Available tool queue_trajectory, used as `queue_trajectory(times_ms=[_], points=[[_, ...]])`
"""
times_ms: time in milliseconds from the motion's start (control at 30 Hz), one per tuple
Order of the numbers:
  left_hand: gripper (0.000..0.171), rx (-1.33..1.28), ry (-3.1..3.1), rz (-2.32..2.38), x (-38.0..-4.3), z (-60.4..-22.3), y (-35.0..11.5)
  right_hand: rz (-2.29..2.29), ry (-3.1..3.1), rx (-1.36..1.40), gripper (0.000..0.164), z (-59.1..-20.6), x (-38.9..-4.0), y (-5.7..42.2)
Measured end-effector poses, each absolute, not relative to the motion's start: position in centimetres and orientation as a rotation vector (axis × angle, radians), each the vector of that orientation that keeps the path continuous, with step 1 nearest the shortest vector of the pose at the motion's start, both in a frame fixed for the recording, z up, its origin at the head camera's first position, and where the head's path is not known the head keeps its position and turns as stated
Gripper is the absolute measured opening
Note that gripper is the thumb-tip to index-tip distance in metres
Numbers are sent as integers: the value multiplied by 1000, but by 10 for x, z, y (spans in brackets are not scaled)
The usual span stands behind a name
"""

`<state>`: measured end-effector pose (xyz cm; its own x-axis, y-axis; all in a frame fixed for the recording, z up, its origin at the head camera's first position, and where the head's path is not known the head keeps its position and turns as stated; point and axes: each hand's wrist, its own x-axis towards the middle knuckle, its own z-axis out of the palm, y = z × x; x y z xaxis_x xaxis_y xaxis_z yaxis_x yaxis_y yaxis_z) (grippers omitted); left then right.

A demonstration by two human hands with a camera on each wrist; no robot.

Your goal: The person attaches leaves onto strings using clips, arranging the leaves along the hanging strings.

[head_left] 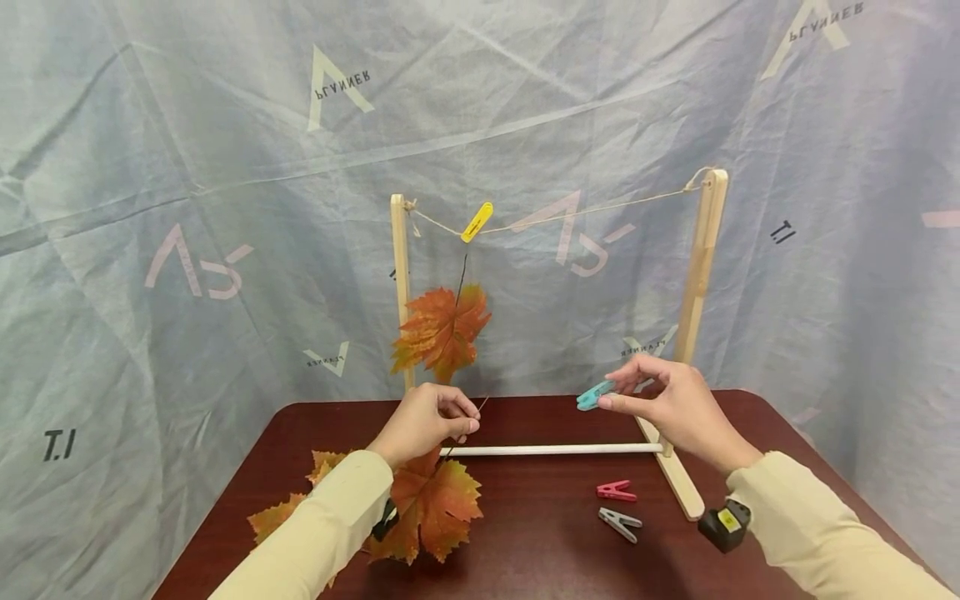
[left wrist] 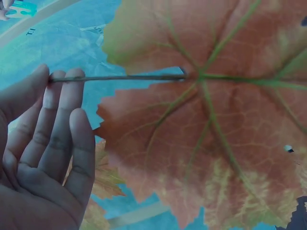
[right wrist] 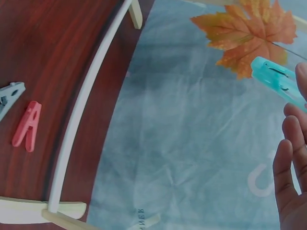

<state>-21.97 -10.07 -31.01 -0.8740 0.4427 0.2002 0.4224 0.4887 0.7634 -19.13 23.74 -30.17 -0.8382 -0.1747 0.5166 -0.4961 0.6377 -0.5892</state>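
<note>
My left hand point(head_left: 433, 421) pinches the thin stem of an orange maple-like leaf point(head_left: 425, 508), which hangs below the fingers. In the left wrist view the leaf's veined side point(left wrist: 201, 120) fills much of the frame, its stem held between thumb and fingertips. My right hand point(head_left: 671, 404) pinches a teal clothespin point(head_left: 595, 395) between thumb and fingers, above the table's right side. Between two wooden posts runs a string point(head_left: 600, 209). A yellow clothespin point(head_left: 477, 222) sits on it, and another orange leaf point(head_left: 442, 329) hangs by its stem beneath.
A red clothespin point(head_left: 617, 491) and a grey clothespin point(head_left: 620, 525) lie on the dark table point(head_left: 540, 550). More leaves point(head_left: 276, 517) lie at the left, partly behind my sleeve. A white rod point(head_left: 555, 450) joins the posts low down; the right post point(head_left: 699, 275) has a flat wooden foot.
</note>
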Motion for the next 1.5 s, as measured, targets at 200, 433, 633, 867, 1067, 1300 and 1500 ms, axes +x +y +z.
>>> queue_trajectory(times_ms=[200, 433, 633, 867, 1067, 1300, 1500], points=[[5, 780, 2740, 1420, -221, -304, -90, 1049, -2467, 507, 17, -291, -190, 237], [4, 802, 2808, 1498, -221, -299, -77, 1007, -2438, 514, 16, -282, -193, 229], [5, 827, 2829, 1562, -220, -298, -64, 1026, -2379, 588, 15, -283, -195, 219], [4, 842, 2833, 1599, -221, -293, -51, 1012, -2365, 599, 19, -280, -196, 214], [4, 813, 2841, 1668, -222, -288, -46, 973, -2338, 620, 20, -273, -199, 213], [6, 802, 2894, 1731, -224, -282, -43, 956, -2312, 643, 18, -261, -199, 215], [9, 792, 2971, 1763, -227, -276, -39, 932, -2316, 636, 18, -251, -199, 215]])
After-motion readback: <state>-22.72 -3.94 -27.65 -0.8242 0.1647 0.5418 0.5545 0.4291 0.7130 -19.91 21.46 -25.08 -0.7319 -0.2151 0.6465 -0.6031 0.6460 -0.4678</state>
